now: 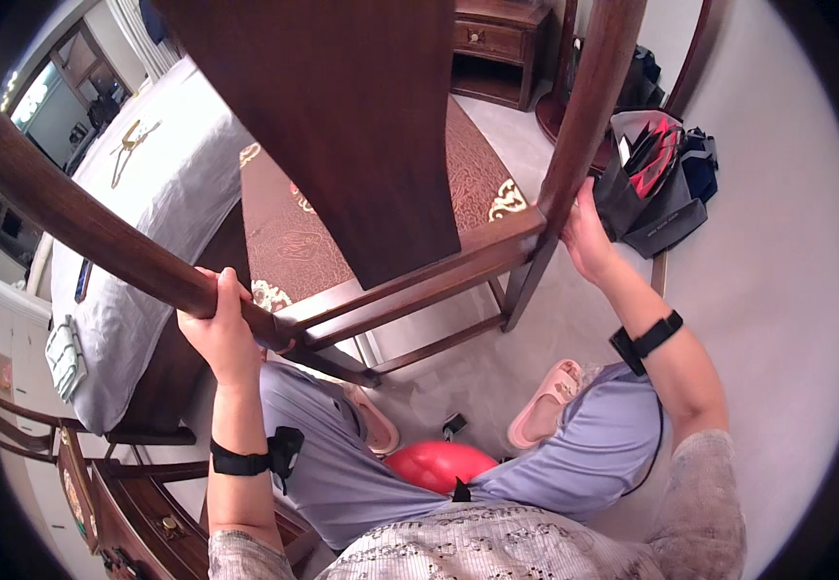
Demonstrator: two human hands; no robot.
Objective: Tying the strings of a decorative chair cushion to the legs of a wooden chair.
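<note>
A dark wooden chair stands before me, its back towards me. Its broad splat [361, 130] rises from a lower back rail [419, 283], and a brown patterned cushion [296, 232] with pale ornate corners shows behind it. My left hand [220, 333] is wrapped around the left back post [114, 239], a little above the lower rail. On the other side my right hand [587, 239] holds the right back post [593, 94] near its joint with that rail. Some right fingers are hidden behind the wood. Black straps circle both forearms.
To the left is a bed [172, 188] with pliers [129, 145], a phone-like object [83, 281] and a folded cloth [65, 355]. Bags [651, 181] stand by the right wall, near a nightstand [499, 43]. A red rounded object [441, 464] is between my legs. Lower left is wooden furniture [151, 507].
</note>
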